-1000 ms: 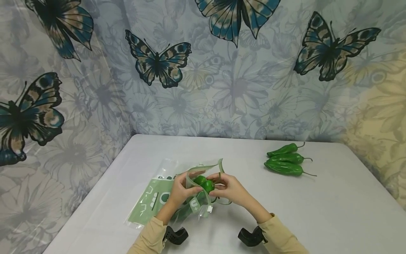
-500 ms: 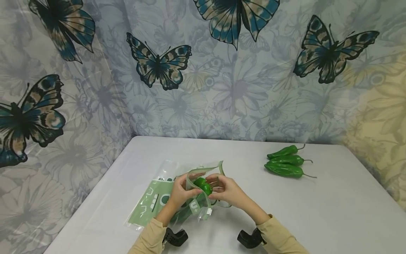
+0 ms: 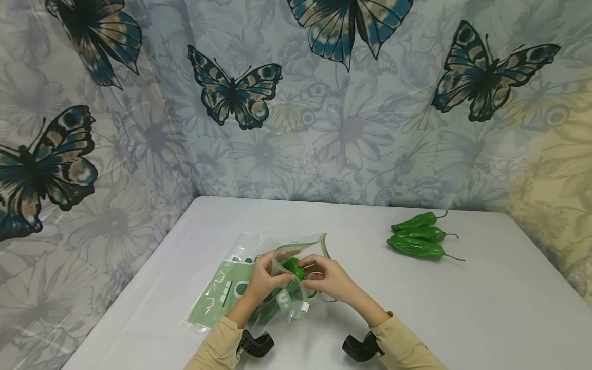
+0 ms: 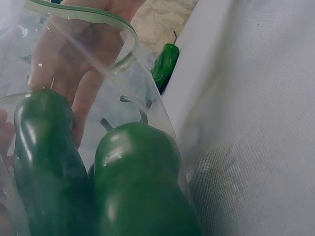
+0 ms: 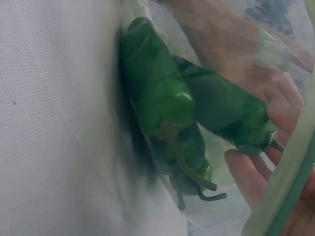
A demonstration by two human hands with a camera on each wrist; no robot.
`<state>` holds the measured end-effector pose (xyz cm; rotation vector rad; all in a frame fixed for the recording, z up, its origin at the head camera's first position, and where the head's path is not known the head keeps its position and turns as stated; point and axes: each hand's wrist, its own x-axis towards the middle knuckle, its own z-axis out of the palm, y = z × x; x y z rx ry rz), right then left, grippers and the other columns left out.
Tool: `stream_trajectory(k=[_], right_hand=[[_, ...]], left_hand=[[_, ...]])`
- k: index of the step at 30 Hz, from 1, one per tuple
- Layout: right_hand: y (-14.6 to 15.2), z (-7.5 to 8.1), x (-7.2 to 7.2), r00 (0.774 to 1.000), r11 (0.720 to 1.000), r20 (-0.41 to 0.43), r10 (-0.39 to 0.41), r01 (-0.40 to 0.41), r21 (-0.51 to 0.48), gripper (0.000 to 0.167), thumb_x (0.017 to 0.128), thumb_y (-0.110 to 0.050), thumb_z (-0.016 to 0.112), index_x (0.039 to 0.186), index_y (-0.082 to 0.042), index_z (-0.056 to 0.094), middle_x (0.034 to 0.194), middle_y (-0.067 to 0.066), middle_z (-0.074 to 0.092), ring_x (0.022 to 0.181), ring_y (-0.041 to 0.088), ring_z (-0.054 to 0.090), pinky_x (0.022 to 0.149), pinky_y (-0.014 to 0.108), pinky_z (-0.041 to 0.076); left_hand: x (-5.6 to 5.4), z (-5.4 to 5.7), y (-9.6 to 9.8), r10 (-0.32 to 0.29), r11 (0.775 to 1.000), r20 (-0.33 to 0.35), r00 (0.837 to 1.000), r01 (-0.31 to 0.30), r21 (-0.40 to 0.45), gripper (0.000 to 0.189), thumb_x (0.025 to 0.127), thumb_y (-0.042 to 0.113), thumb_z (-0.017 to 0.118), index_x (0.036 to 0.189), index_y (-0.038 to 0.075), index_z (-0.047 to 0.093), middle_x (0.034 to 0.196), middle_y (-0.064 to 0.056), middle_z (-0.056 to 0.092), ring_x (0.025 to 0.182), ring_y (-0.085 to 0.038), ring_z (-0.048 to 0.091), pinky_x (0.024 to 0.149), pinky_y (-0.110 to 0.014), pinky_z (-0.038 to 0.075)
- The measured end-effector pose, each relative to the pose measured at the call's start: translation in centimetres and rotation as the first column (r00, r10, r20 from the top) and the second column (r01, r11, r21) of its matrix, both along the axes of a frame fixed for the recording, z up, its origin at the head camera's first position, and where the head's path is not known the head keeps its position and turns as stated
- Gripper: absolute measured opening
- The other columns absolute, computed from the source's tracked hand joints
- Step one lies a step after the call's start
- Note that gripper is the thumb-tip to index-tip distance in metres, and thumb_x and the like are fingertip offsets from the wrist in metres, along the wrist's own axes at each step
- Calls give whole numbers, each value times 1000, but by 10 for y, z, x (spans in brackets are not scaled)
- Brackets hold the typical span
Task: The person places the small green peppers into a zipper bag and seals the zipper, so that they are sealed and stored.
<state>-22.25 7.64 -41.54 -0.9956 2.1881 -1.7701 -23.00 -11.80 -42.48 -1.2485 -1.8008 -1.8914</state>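
Observation:
A clear zip bag (image 3: pixel 284 299) with green print and a green rim lies with its mouth spread. My left hand (image 3: pixel 264 280) grips its rim from the left, thumb in front. At the mouth my right hand (image 3: pixel 332 278) holds the stem end of a long green pepper (image 5: pixel 231 115), mostly inside the plastic. Several more green peppers lie within the bag, one with its curved stem towards the opening (image 5: pixel 155 88). Through the plastic, the left wrist view shows two pepper bodies up close, including a broad pepper (image 4: pixel 135 172).
Three long green peppers (image 3: pixel 420 248) lie side by side at the back right of the white table (image 3: pixel 462 308). Flat green-printed plastic packaging (image 3: pixel 210 295) lies under and left of the bag. A butterfly-print curtain (image 3: pixel 347 139) hangs behind the table.
The pepper in my right hand has gone deeper into the bag, and the right hand has shifted slightly left with it. My left hand stays on the rim.

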Motion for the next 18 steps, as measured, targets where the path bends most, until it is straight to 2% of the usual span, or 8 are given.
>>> stream_trajectory(k=[4, 8, 13, 18], right_hand=[[-2, -1, 1, 1000, 999, -11, -25, 26, 31, 30, 80, 2, 64, 109, 7, 55, 106, 18, 56, 93, 29, 58, 75, 27, 49], [-5, -1, 2, 999, 998, -11, -32, 33, 56, 28, 79, 5, 64, 106, 7, 56, 102, 16, 58, 91, 28, 59, 73, 26, 49], [-10, 16, 15, 999, 996, -19, -38, 40, 83, 26, 78, 5, 65, 102, 8, 57, 99, 18, 58, 89, 33, 58, 73, 26, 49], [-8, 6, 12, 997, 993, -36, -62, 65, 94, 24, 81, -3, 65, 103, 2, 59, 97, 10, 60, 87, 23, 59, 72, 27, 49]], left_hand=[[2, 5, 1, -5, 1000, -31, 1000, 5, -1, 46, 81, 13, 66, 108, -20, 49, 109, -32, 53, 106, -24, 52, 73, -55, 42], [3, 7, 2, -3, 1000, -36, 999, 4, 8, 45, 81, 11, 66, 106, -22, 48, 103, -38, 51, 103, -25, 54, 70, -54, 44], [0, 0, 0, 3, 1000, -6, 1000, -3, -1, 47, 81, 18, 67, 111, -16, 51, 110, -26, 56, 104, -22, 54, 70, -44, 49], [-2, -4, 0, 1, 1000, -8, 1000, -1, -5, 48, 84, 21, 65, 113, -14, 51, 113, -18, 57, 103, -26, 54, 71, -45, 48]])
